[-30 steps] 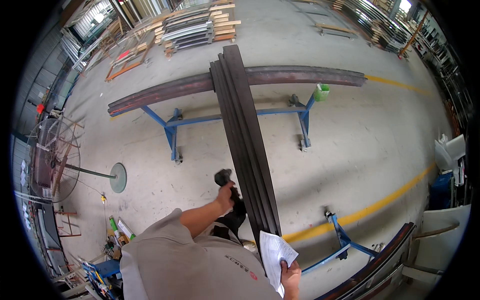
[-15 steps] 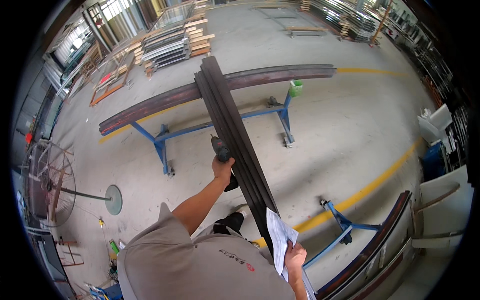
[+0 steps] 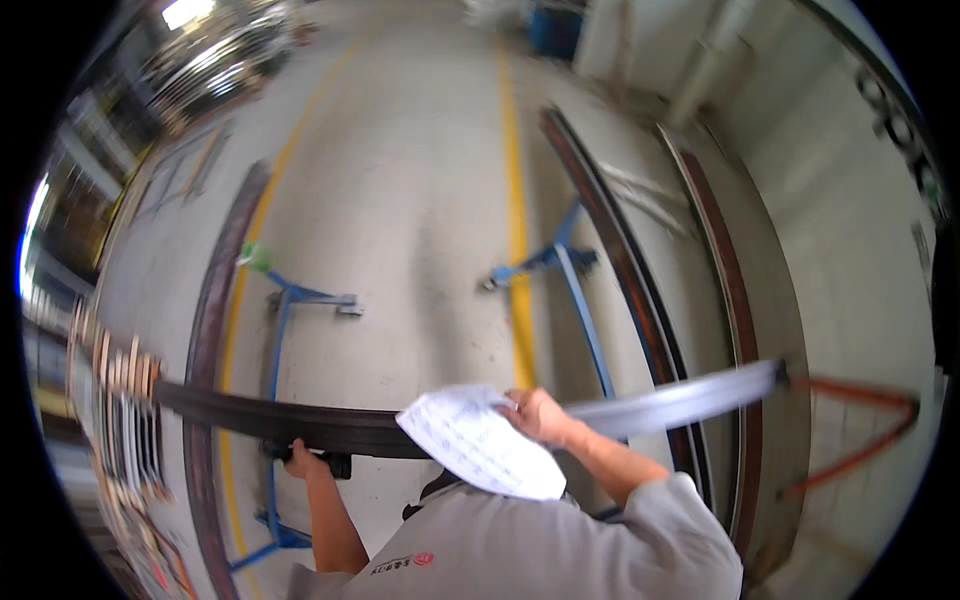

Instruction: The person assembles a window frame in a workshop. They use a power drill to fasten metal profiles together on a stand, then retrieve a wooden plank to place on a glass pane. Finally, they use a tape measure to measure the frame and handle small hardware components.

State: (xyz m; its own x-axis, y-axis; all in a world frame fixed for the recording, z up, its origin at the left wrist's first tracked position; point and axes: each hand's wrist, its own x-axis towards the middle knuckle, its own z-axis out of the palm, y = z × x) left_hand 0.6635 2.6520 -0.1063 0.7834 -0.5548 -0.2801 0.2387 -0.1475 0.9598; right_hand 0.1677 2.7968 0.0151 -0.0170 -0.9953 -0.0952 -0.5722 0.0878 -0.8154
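Note:
Low at left, my left hand point(image 3: 303, 459) is wrapped round a dark cordless drill point(image 3: 341, 466). The drill is beside the near edge of a bundle of long dark metal profiles point(image 3: 290, 424). These lie across in front of me, their right part point(image 3: 690, 394) looking pale and shiny. My right hand point(image 3: 540, 416) pinches white printed sheets of paper point(image 3: 485, 443) by their upper right edge. The sheets hang over the middle of the bundle and hide part of it. Motion blurs the picture.
A blue wheeled stand point(image 3: 275, 340) at left bears a long dark bar point(image 3: 222, 270) and a green container point(image 3: 256, 257). Another blue stand point(image 3: 565, 257) at right carries dark profiles point(image 3: 625, 265). Yellow floor lines point(image 3: 515, 190) run between. An orange-red frame point(image 3: 860, 392) stands far right.
My view has swung to the right, so the bundle now lies crosswise. The papers have come up in front of me over it. Both hands keep their hold.

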